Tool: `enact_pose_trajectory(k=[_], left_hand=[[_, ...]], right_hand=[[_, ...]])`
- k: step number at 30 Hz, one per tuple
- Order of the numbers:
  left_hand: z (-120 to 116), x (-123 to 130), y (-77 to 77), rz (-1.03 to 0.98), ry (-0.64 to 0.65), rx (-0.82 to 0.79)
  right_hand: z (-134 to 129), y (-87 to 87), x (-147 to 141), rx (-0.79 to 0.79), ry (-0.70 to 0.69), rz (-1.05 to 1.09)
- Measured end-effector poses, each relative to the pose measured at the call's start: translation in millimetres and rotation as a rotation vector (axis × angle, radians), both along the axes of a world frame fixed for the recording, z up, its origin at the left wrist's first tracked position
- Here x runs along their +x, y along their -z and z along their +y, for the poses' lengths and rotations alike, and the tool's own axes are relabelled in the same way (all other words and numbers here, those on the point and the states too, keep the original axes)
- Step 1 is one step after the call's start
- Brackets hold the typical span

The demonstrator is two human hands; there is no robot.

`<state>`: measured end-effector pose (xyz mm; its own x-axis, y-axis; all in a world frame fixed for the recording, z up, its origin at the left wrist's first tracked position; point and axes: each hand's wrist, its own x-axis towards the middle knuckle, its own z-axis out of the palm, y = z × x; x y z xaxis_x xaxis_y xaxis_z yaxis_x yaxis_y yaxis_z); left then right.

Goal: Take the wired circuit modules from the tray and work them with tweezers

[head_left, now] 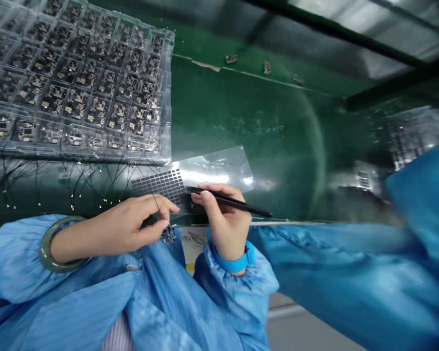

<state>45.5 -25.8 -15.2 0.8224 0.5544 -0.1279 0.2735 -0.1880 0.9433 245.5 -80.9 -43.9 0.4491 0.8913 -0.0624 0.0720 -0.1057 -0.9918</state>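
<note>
My right hand point(229, 219) grips slim black tweezers point(237, 202) like a pen, their tip over the edge of a clear sheet point(215, 168). Rows of small black rectangular stickers point(161, 185) cover the sheet's left part. Thumb and fingertips of my left hand point(142, 222) are pinched on a small circuit board point(169, 235) with a thin black wire, just below the stickers and at the table's front edge. My fingers hide part of the board.
Stacked clear plastic trays point(168, 97) full of small circuit boards stand at the left, thin black wires point(80, 180) trailing from their front. Several small parts point(231, 59) lie at the back of the green table point(278, 141). A person's blue sleeve point(424, 195) reaches in from the right.
</note>
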Motion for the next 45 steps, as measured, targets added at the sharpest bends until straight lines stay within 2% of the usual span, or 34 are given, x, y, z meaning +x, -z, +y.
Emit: enact_pose_trajectory(k=[3,8,12,17,22,27,32,39,45], left_hand=[[2,0,-2.5,0.043,-0.012,0.015],[4,3,-5.6,0.065,-0.004,0.002],[4,5,-10.0,0.088,-0.030,-0.015],[5,6,-10.9,0.102,-0.026,-0.021],[6,6,-9.3,0.107,-0.037,-0.019],[6,6,-10.4,0.103,-0.039,-0.034],[7,5,-9.9,0.090,-0.036,-0.035],[7,4,-8.7,0.079,-0.038,-0.038],[7,4,-7.9,0.069,-0.038,-0.045]], right_hand=[[3,-3.4,6,0.007,0.026,-0.022],[11,-3.1,18,-0.055,-0.121,-0.007],[13,0.5,16,-0.101,-0.164,-0.107],[13,3.2,16,-0.135,-0.150,-0.162],[18,-1.3,19,-0.188,-0.175,-0.214],[19,-2.3,18,-0.140,-0.146,-0.110],[16,0.7,19,-0.148,-0.150,-0.188],[16,0.4,19,-0.117,-0.116,-0.101],[15,3.1,18,-0.136,-0.141,-0.183]])
